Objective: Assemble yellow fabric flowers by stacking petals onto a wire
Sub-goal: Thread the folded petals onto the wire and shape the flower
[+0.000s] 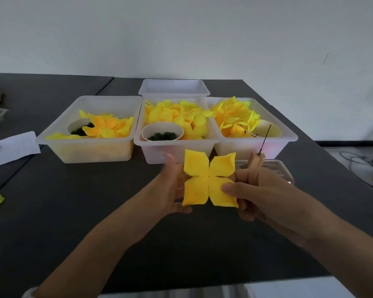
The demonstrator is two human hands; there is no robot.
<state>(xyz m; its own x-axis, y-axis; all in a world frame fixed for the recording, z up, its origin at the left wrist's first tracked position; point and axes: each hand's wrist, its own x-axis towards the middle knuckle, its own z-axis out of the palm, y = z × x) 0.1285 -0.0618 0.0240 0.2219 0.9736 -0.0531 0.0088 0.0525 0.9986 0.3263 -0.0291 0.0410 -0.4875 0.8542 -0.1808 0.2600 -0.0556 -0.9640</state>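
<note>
1. Both hands are holding a yellow four-petal piece (209, 179) up above the dark desk (73, 211).
2. Left hand (172, 186) is gripping the piece's left side from behind.
3. Right hand (258, 194) is pinching a lower right petal with its thumb and is also clutching a wooden-handled wire tool (259, 154), its wire pointing up.
4. Three white bins (91, 147) of yellow petals are sitting behind, just beyond the hands.

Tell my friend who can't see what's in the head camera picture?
Two hands hold up a yellow four-petal cloth piece over a dark table; the right hand also holds a wooden-handled spike. Behind them, three tubs hold yellow petals and cups of green bits.
</note>
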